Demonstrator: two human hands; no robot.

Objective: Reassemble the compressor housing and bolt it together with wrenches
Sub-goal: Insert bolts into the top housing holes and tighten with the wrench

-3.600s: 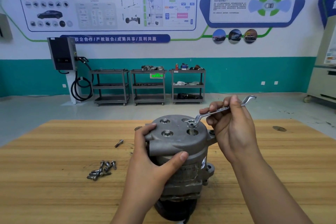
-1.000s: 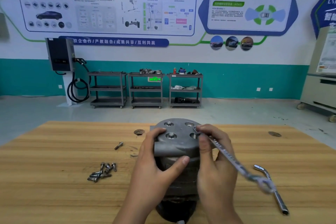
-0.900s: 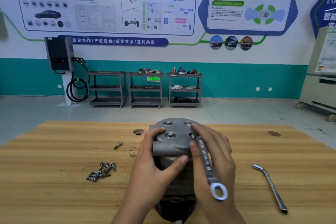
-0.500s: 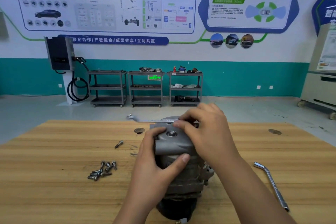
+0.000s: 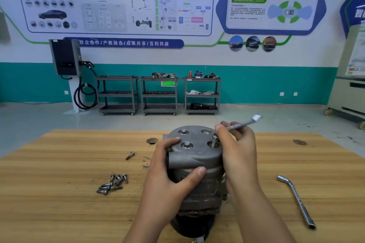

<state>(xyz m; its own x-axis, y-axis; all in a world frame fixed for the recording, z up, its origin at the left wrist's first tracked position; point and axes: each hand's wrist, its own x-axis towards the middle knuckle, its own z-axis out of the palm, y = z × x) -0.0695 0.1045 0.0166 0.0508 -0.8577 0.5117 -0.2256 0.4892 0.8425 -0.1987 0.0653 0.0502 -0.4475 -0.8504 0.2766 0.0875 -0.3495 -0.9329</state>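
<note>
The grey compressor housing [image 5: 197, 156] stands upright on the wooden table [image 5: 59, 203]. My left hand [image 5: 167, 179] wraps around its left side, thumb across the front. My right hand [image 5: 239, 154] holds a slim ring wrench [image 5: 244, 123] whose lower end sits on a bolt [image 5: 214, 139] sticking up from the right hole of the top plate. The wrench handle points up and to the right. Two other bolts [image 5: 186, 145] sit flush in the top plate, and one hole [image 5: 205, 132] at the back looks open.
Several loose bolts [image 5: 111, 183] lie in a pile left of the housing, and a single bolt [image 5: 130, 155] lies farther back. A bent socket wrench [image 5: 296, 201] rests on the table at the right. Shelving carts stand by the far wall.
The wrench has swung round over the bolt, from pointing toward me, to the left, and now up to the right. My left hand has kept its grip on the housing.
</note>
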